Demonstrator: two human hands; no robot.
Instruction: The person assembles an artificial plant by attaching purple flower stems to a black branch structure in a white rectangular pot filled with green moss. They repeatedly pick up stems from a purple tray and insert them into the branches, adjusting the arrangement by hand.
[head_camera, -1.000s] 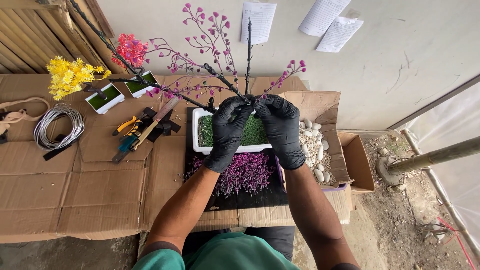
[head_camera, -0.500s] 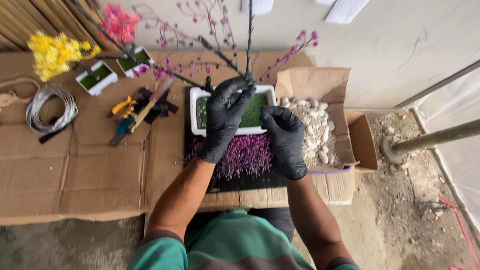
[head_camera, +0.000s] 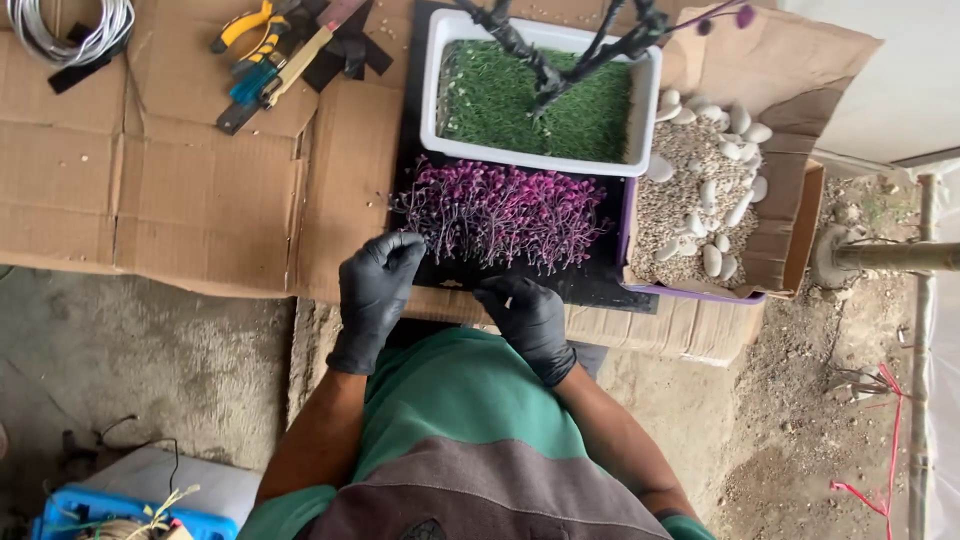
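Both hands wear black gloves. My left hand (head_camera: 374, 290) rests at the near left edge of a heap of small purple flower sprigs (head_camera: 500, 212), fingers curled onto the stems. My right hand (head_camera: 527, 315) sits just below the heap, fingers bent, pinching a thin pale stem. The sprigs lie on a black mat (head_camera: 590, 285). Behind them stands a white rectangular planter (head_camera: 436, 100) filled with green artificial grass (head_camera: 500, 95), from which dark branches (head_camera: 545, 65) rise out of view.
An open cardboard box (head_camera: 790, 90) holds gravel and white pebbles (head_camera: 700, 200) at the right. Pliers, a brush and a knife (head_camera: 265, 50) lie at the back left beside coiled wire (head_camera: 75, 30). Flattened cardboard (head_camera: 150, 190) covers the bench. A blue crate (head_camera: 90, 520) sits on the floor.
Both hands have left the dark branches in the planter and come down to the near edge of the purple sprigs. The camera has tilted down toward my lap.
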